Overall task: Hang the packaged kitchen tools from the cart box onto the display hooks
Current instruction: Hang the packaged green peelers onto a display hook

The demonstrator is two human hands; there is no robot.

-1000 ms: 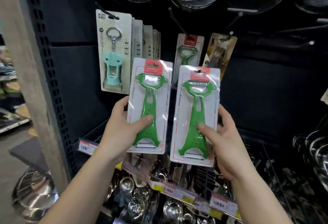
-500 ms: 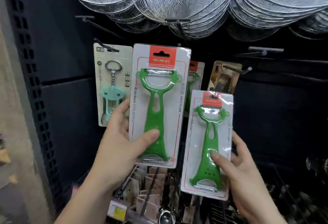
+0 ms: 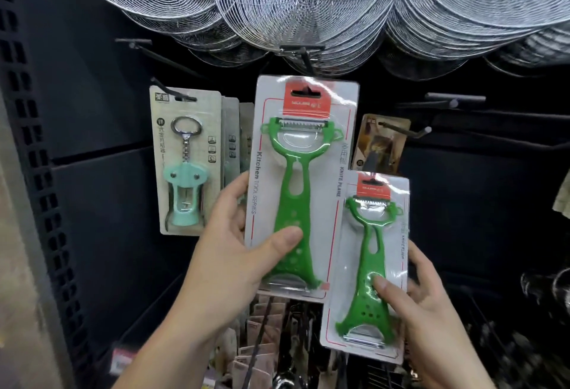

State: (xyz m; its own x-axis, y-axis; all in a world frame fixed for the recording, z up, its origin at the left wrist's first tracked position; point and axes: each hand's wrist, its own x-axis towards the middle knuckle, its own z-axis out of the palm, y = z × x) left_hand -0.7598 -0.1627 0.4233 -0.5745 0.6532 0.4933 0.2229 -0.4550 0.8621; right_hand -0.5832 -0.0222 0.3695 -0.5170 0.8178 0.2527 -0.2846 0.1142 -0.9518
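Up against the dark display wall, the left hand (image 3: 228, 268) is holding a green plastic peeler sealed in a clear blister on a white card with a red header (image 3: 303, 185), thumb curled over the front of the handle and fingers wrapped behind the card's left edge. That pack is standing upright, its red header raised to the black metal display hook (image 3: 303, 55) jutting out beneath the round wire mesh skimmers (image 3: 296, 3); whether the hook tip is passing through the hang slot cannot be told. Lower and to the right, the right hand (image 3: 431, 324) is pinching a second green peeler pack of the same kind (image 3: 368, 265), thumb pressing on the lower handle and fingers spreading behind the card. The two packs are sitting just beside each other, the second one's upper left corner overlapping the first one's right edge. Left of the raised pack, a mint green corkscrew on a beige card (image 3: 185, 160) is hanging on its own hook, with more cards stacked behind it. Behind the second pack, a brown carded item (image 3: 382, 141) is hanging on another hook.
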